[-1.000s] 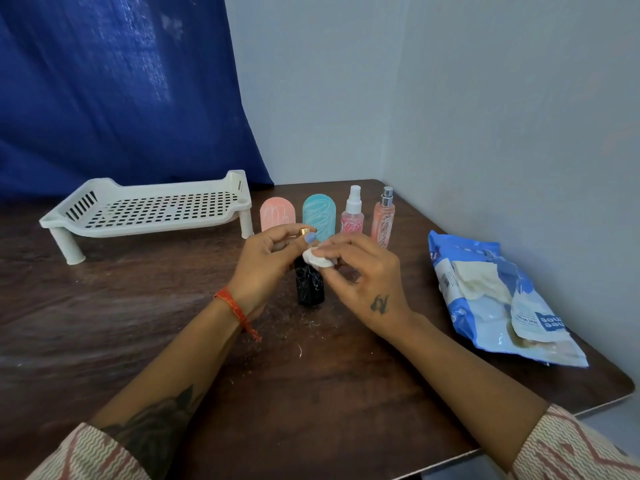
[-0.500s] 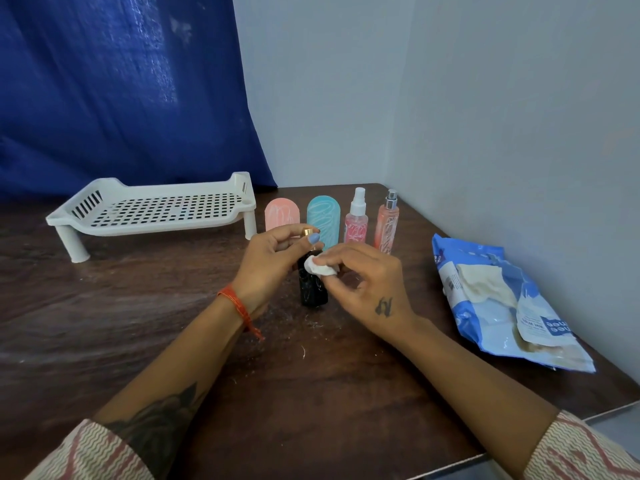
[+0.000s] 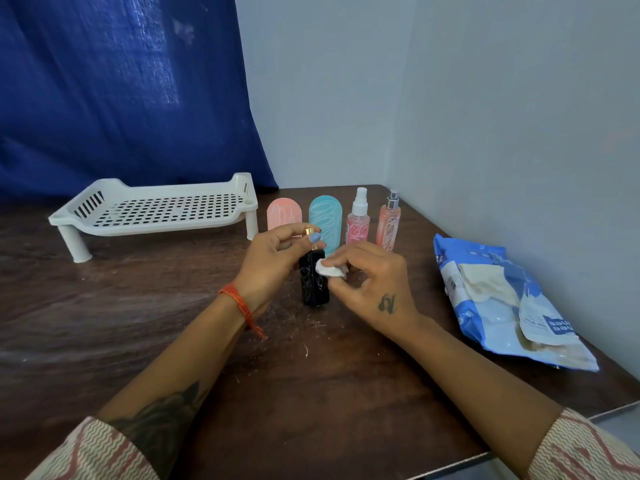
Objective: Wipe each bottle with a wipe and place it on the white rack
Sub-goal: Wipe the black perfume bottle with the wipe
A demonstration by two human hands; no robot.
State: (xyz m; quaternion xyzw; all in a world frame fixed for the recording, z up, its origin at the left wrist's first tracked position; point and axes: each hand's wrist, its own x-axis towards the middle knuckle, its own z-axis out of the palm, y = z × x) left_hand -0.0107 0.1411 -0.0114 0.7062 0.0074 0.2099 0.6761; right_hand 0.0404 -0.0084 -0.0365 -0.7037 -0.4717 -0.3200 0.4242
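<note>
Since the earlier frames, I see the wipe (image 3: 331,270) has slid from the shoulder of the black bottle (image 3: 314,279) down onto the upper part of its body, while the bottle itself has stayed upright at the same spot on the table (image 3: 138,323). The bottle's long axis is vertical, gold cap (image 3: 309,231) pointing up, base resting on the wood near the table's middle, in front of the row of other bottles. It is a dark, glossy, square-sided body with faint pale line markings.

My left hand (image 3: 273,261) pinches the cap from above, thumb and forefinger curled round it. My right hand (image 3: 374,282) holds the small crumpled white wipe between thumb and fingertips, pressed against the bottle's right side; the other fingers are loosely curled.

Behind stand a pink bottle (image 3: 283,216), a teal bottle (image 3: 325,220), a pink spray bottle (image 3: 357,220) and a peach spray bottle (image 3: 389,221), all upright in a row. The white rack (image 3: 152,209) sits at far left, well apart from the hands. A blue wipes packet (image 3: 502,306) lies at right, near the table edge.
</note>
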